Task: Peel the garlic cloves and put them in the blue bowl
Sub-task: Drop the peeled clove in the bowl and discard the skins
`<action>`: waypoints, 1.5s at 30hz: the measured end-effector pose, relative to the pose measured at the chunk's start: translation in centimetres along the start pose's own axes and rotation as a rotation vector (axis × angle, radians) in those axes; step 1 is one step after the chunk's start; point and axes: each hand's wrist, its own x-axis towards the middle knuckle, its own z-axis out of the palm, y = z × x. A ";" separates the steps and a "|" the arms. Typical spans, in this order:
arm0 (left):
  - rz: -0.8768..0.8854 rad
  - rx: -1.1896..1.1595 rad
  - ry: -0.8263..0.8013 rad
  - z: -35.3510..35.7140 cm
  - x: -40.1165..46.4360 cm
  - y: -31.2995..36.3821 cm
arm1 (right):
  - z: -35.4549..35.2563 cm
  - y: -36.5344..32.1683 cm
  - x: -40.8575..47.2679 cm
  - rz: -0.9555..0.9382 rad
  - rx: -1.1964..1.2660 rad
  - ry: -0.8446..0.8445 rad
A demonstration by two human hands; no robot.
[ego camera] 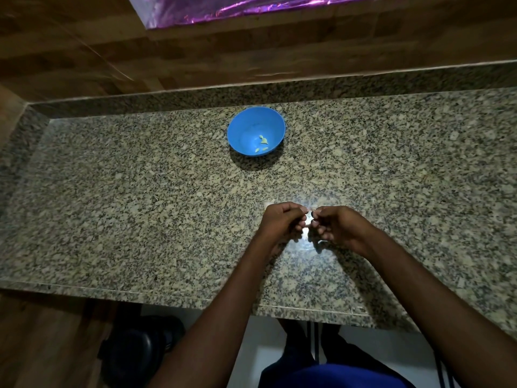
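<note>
one blue bowl [256, 131], three peeled cloves [263, 144], two hands

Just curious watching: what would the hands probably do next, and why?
Probably keep picking skin off: both the left hand and right hand pinch a small clove above the counter, away from the blue bowl.

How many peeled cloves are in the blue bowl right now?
3 that I can make out, all low against the near-right inner wall of the blue bowl: one clove higher up, two below it. They are small, so another could hide among them.
</note>
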 end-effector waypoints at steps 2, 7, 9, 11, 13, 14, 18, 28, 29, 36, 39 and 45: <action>0.063 0.084 0.029 0.1 0.0 0.0 | 0.2 0.0 0.1 -0.035 -0.072 0.037; 0.170 0.156 0.033 0.3 -0.1 0.1 | 0.4 -0.3 -0.4 -0.252 -0.383 0.157; 0.196 0.152 0.019 0.4 -0.3 0.2 | 0.2 -0.4 -0.4 -0.306 -0.456 0.154; 0.203 0.153 0.023 0.5 -0.6 0.3 | 0.0 -0.6 -0.3 -0.327 -0.502 0.142; 0.221 0.179 0.042 0.5 -0.7 0.4 | -0.1 -0.8 -0.5 -0.321 -0.498 0.125; 0.236 0.207 0.058 0.4 -0.6 0.3 | -0.1 -0.9 -0.6 -0.314 -0.482 0.117; 0.274 0.307 0.087 0.3 -0.2 0.2 | -0.1 -0.8 -0.8 -0.300 -0.413 0.084; 0.327 0.453 0.134 0.0 0.4 -0.2 | -0.5 -0.3 -0.2 -0.228 -0.354 0.040; 0.343 0.473 0.138 0.1 0.4 -0.3 | -0.5 -0.3 -0.2 -0.212 -0.340 0.037; 0.270 0.410 0.161 0.2 0.3 0.0 | -1.1 -0.1 0.0 -0.302 -0.389 0.019; 0.194 0.320 0.141 0.0 0.2 0.0 | -1.5 0.3 0.4 -0.321 -0.398 0.014; 0.219 0.435 0.181 -0.6 0.5 -0.7 | -1.8 0.9 0.6 -0.333 -0.398 0.015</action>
